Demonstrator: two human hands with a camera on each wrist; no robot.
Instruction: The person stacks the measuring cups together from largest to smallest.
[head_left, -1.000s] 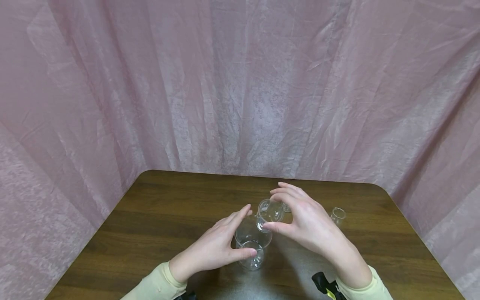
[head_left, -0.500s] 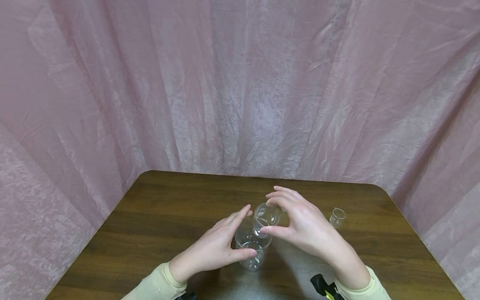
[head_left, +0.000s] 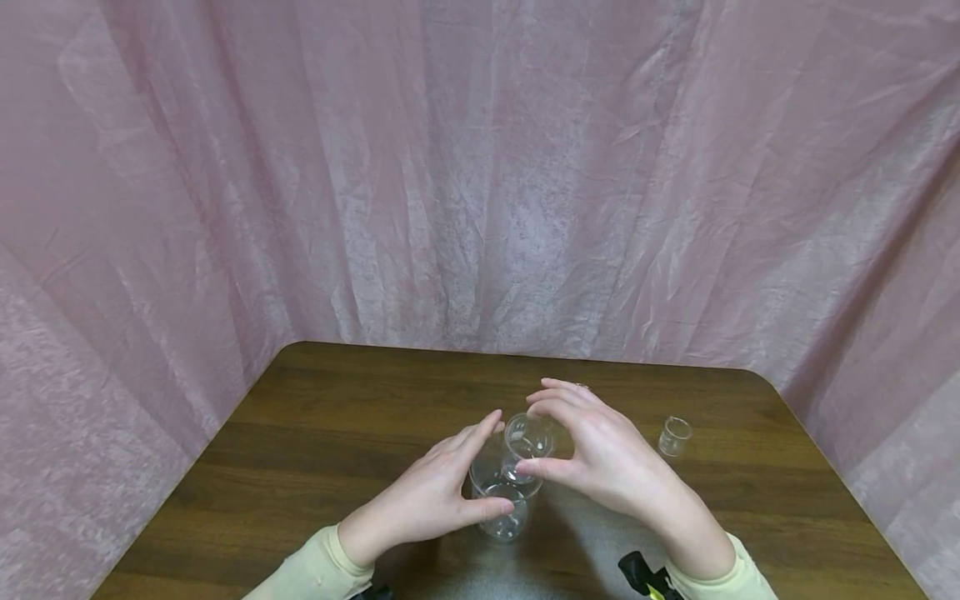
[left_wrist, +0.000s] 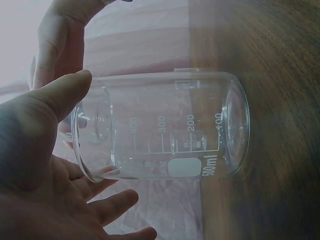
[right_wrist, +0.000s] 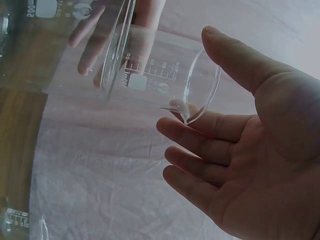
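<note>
Left hand [head_left: 423, 504]: thumb and fingers holding the large beaker [left_wrist: 165, 125] near its rim, upright on the table [head_left: 360, 425].
Right hand [head_left: 611, 454]: pinching the rim of the small beaker [right_wrist: 160, 55].
Small beaker: at the large beaker's mouth; depth unclear.
Right side: 1 tiny beaker [head_left: 674, 437].
</note>
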